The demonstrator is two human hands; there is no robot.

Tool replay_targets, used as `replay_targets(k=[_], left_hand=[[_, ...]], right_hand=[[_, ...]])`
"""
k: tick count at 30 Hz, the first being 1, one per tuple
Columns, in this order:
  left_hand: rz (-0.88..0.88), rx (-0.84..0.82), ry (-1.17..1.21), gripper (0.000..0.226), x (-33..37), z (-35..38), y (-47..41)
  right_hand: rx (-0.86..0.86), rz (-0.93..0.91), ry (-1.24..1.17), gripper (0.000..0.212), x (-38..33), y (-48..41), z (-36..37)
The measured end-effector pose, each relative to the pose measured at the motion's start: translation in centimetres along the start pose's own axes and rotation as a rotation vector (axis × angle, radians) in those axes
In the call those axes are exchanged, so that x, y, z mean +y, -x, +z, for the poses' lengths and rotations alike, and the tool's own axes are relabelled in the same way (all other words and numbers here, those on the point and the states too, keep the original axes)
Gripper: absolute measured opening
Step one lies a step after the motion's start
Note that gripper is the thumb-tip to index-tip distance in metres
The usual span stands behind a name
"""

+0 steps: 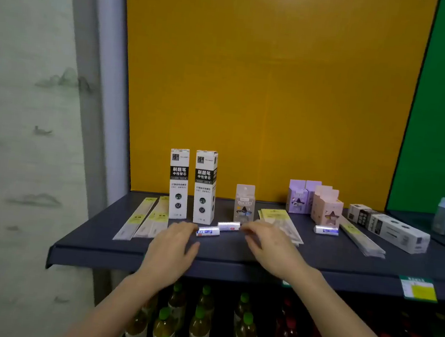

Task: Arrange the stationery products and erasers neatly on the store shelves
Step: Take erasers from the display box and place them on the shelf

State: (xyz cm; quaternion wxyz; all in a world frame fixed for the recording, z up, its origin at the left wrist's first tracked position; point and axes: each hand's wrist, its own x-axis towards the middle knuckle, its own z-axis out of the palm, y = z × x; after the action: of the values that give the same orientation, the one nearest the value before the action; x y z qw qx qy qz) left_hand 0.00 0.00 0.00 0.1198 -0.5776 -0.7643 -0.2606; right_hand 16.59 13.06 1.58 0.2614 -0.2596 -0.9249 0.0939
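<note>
The step in hand looks like lining up the small erasers at the middle of the dark blue-grey store shelf (pixel 91 236). The left hand (pixel 175 246) reaches in over the shelf's near edge, fingers loosely spread and holding nothing, their tips at the left end of the nearer white eraser in a blue-printed sleeve (pixel 208 232). The right hand (pixel 265 242) is likewise relaxed and wide, its fingertips against the right end of the farther white eraser with a red-marked sleeve (pixel 228 226), which lies just beside the first and slightly right of it. Blur hides whether either eraser is truly pinched. A third white eraser (pixel 325 230) lies well apart to the right, just in front of the pink star-printed carton (pixel 326 208). Just beyond the left hand stand two tall white refill boxes with black labels (pixel 178 184), upright and side by side. The next move probably calls for light nudges to set the two erasers parallel, then fetching the third; such small pieces may skid or turn, and the tall boxes could topple if brushed.
</note>
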Motion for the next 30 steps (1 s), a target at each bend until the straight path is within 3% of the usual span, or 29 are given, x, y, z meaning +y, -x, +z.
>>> replay_targets(k=[8, 16, 30], left_hand=[[-0.002, -0.156, -0.079, 0.040, -2.1, 3.0, -6.9], [0.036, -0.340, -0.059, 0.044, -3.8, 3.8, -9.4], [0.113, -0.348, 0.170, 0.012, -5.7, 4.6, -10.4]], right_hand=[[-0.212, -0.080, 0.222, 0.031, 3.4, -8.1, 1.7], [-0.346, -0.192, 0.343, 0.028, 3.6, -10.9, 2.3], [-0.366, -0.155, 0.313, 0.035, 3.3, -11.2, 3.1]])
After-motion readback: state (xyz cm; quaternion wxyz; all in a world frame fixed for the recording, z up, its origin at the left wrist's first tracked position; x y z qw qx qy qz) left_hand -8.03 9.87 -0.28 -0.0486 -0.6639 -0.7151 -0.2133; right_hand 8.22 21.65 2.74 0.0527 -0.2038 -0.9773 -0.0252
